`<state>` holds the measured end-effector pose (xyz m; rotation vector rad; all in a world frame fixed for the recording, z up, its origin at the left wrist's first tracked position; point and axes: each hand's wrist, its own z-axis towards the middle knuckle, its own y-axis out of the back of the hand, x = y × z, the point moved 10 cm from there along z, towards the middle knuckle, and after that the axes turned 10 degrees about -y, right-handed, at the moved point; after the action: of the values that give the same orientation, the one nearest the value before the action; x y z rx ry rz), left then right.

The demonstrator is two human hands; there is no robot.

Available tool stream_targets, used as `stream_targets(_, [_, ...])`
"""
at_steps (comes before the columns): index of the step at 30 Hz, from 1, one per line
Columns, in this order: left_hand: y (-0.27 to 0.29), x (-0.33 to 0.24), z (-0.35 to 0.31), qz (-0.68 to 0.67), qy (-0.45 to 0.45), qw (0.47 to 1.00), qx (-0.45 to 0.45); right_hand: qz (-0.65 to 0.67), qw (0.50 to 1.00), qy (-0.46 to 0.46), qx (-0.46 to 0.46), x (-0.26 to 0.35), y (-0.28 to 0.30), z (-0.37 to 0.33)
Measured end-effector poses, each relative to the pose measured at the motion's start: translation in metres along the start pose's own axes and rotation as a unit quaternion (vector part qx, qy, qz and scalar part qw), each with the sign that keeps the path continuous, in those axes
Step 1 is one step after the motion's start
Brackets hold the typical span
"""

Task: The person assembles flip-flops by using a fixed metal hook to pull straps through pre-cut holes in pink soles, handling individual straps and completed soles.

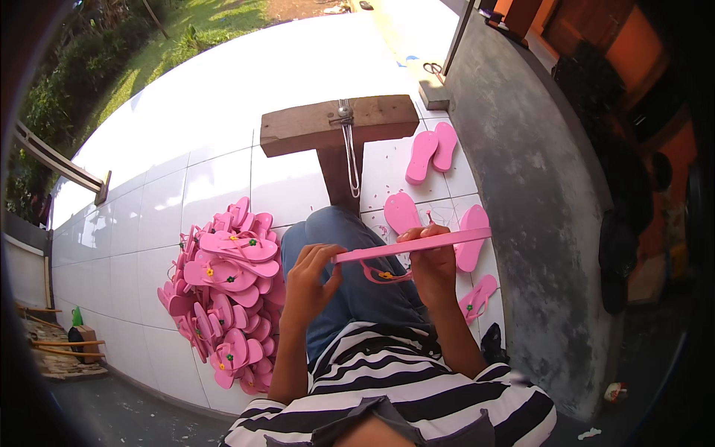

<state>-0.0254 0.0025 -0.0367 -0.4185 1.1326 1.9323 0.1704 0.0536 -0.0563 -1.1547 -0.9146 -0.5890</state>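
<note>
Held edge-on above my lap is a pink flip-flop [380, 251], its strap with a yellow flower hanging on the underside. My right hand [433, 264] grips it near the middle, fingers over the upper face and thumb side below. At the other end my left hand [311, 274] pinches the tip between fingers and thumb. Just beyond my knees stands a wooden T-shaped stand [298, 131]; a long metal loop tool [351, 160] hangs from its crossbar. To my left lies a heap of pink flip-flops [223, 279] with flowered straps.
Right of the stand, pink soles [422, 156] lie on white tiles, with more [472, 249] nearer me. A strapped flip-flop [479, 298] rests beside the low grey wall [532, 194]. Scissors [433, 69] sit on a grey block [433, 95]. Small pink scraps dot the floor.
</note>
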Motion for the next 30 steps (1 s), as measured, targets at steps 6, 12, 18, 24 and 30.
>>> stream_targets(6, [0.029,-0.036,0.04,-0.126,-0.08,0.982,-0.119,-0.429,0.874,0.212,0.083,0.04,-0.065,0.027])
stream_targets(12, [0.032,-0.042,0.071,-0.089,-0.137,0.981,-0.103,-0.485,0.831,0.266,0.053,0.053,-0.063,0.054])
stream_targets(18, [0.029,-0.045,0.084,-0.094,-0.178,0.97,-0.133,-0.432,0.855,0.279,0.064,0.064,-0.061,0.056])
stream_targets(24, [0.026,-0.04,0.093,-0.104,-0.158,0.971,-0.144,-0.405,0.875,0.258,0.054,0.064,-0.053,0.059])
stream_targets(30, [0.02,-0.04,0.095,-0.089,-0.148,0.974,-0.149,-0.409,0.879,0.241,0.044,0.067,-0.048,0.061])
